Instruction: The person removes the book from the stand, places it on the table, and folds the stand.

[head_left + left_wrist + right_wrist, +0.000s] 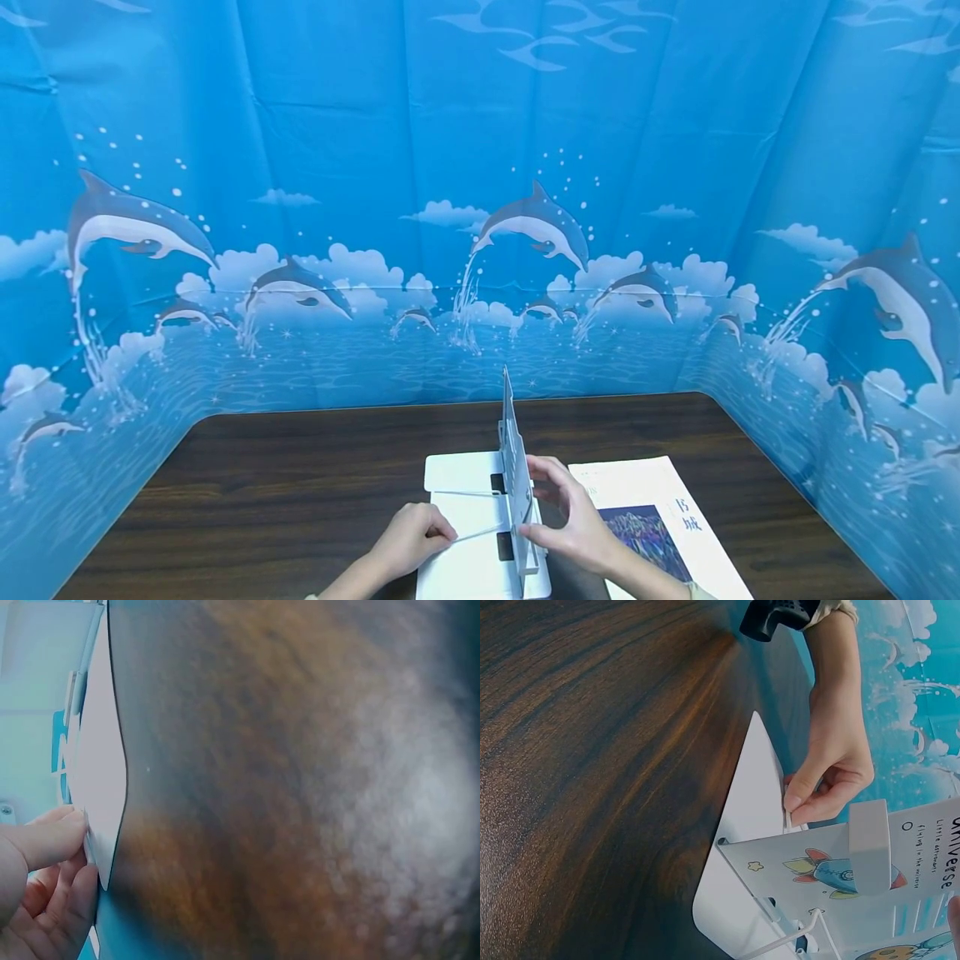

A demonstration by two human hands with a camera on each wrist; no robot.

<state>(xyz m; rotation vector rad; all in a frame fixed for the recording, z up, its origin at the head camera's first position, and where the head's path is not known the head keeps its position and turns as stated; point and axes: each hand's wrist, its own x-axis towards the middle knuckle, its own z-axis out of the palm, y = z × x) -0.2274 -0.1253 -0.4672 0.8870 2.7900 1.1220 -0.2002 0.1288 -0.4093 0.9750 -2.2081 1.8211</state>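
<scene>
A white book stand (465, 558) has its base flat on the table and its panel (514, 467) upright. Cartoon rockets and printed words decorate the panel's front (817, 874). My left hand (416, 533) is low over the base, behind the panel, pinching the end of a thin white support rod (480, 532) between thumb and fingers. The right wrist view also shows this pinch by the left hand (832, 769). On the panel's printed side, my right hand (570, 525) holds the panel with curved fingers and thumb; only a fingertip (954, 919) enters its own wrist view.
A white-covered book (705, 533) with a dark picture lies to the right, partly behind the right forearm. The dark wood table (300, 475) ends at a blue dolphin-print curtain (360, 167). A second rod (468, 492) crosses the base farther back.
</scene>
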